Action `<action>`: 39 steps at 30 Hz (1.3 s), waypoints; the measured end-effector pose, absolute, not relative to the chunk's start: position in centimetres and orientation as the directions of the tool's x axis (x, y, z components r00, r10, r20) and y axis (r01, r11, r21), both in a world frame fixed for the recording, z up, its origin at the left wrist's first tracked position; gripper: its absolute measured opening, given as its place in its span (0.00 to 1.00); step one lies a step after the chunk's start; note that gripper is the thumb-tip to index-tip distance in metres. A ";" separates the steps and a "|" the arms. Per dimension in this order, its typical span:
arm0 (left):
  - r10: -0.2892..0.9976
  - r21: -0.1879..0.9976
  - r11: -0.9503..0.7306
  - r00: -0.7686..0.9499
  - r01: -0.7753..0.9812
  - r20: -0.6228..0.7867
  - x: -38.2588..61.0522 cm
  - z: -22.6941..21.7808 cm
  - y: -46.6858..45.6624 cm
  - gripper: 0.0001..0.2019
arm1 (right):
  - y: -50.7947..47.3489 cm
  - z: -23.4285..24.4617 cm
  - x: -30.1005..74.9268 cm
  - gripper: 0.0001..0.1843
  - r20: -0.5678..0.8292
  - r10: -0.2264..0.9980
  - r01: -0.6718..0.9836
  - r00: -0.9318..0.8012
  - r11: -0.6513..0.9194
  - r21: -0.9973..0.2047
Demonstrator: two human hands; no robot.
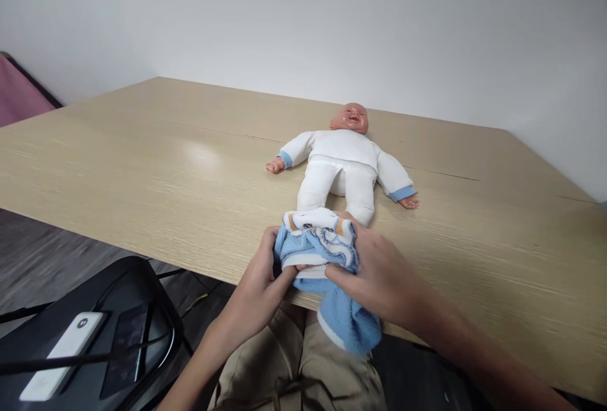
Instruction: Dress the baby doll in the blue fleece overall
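A baby doll [344,148] lies on its back on the table, head away from me, in a white top with blue cuffs. At its feet, by the table's near edge, is a bunched pair of blue and white fleece baby pants [303,246]. My left hand [265,278] grips the pants on the left, thumb on the white band. From the right, my right hand [379,272] pinches the gathered cloth. One blue leg of the pants hangs over the edge. A bit of the doll's foot shows between my thumbs; its lower legs are hidden by the cloth.
The wooden table [142,152] reaches back to a white wall [303,25]. At lower left, a black chair [128,272] holds a white power bank [64,354] and a dark phone [126,348], with black cables across them. Pink fabric [21,95] shows at far left.
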State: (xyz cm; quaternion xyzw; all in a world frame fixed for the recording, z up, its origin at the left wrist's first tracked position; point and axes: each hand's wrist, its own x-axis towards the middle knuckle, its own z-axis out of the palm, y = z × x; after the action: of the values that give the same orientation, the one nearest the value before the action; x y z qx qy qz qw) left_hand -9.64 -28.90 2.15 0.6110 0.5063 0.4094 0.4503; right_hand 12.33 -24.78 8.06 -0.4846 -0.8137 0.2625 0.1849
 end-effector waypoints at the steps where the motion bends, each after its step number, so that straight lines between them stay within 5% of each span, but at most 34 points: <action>1: 0.988 0.973 -0.101 0.133 0.207 0.074 -9.5 2.3 -28.7 0.19 | -24.6 8.1 12.5 0.24 0.057 0.890 0.679 -0.453 0.386 -0.624; 8: 0.972 0.935 -0.234 0.037 0.268 0.232 -8.7 2.4 -26.6 0.17 | -22.3 7.9 12.9 0.06 0.197 0.886 0.560 -0.420 0.424 -0.712; 13: 0.969 0.966 -0.213 0.157 0.147 0.190 -9.7 2.7 -24.2 0.13 | -20.4 7.7 14.3 0.14 0.186 0.853 0.453 -0.488 0.429 -0.781; 22: 0.961 0.975 -0.146 0.258 0.166 0.100 -11.0 4.0 -22.1 0.12 | -20.1 6.3 15.9 0.31 0.003 0.872 0.338 -0.490 0.193 -0.921; 29: 0.932 0.966 -0.218 0.323 0.135 0.165 -13.4 4.8 -21.1 0.23 | -19.6 5.3 17.2 0.17 0.101 0.892 0.118 -0.440 0.169 -0.978; 33: 0.924 0.881 -0.362 0.240 0.305 0.297 -11.9 7.0 -19.2 0.24 | -18.3 5.8 18.7 0.25 -0.009 0.859 0.137 -0.512 0.071 -0.988; 39: 0.690 0.600 -0.659 0.682 0.454 0.242 -7.4 11.7 -15.0 0.20 | -16.3 4.6 21.0 0.38 -0.094 0.750 0.063 -0.654 -0.070 -0.996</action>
State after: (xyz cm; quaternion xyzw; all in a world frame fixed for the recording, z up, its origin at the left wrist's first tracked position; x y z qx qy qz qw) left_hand -7.35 -15.05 11.73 0.8808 0.3249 0.2314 0.2550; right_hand 20.99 -16.25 4.62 -0.3229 -0.6294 0.6565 0.2619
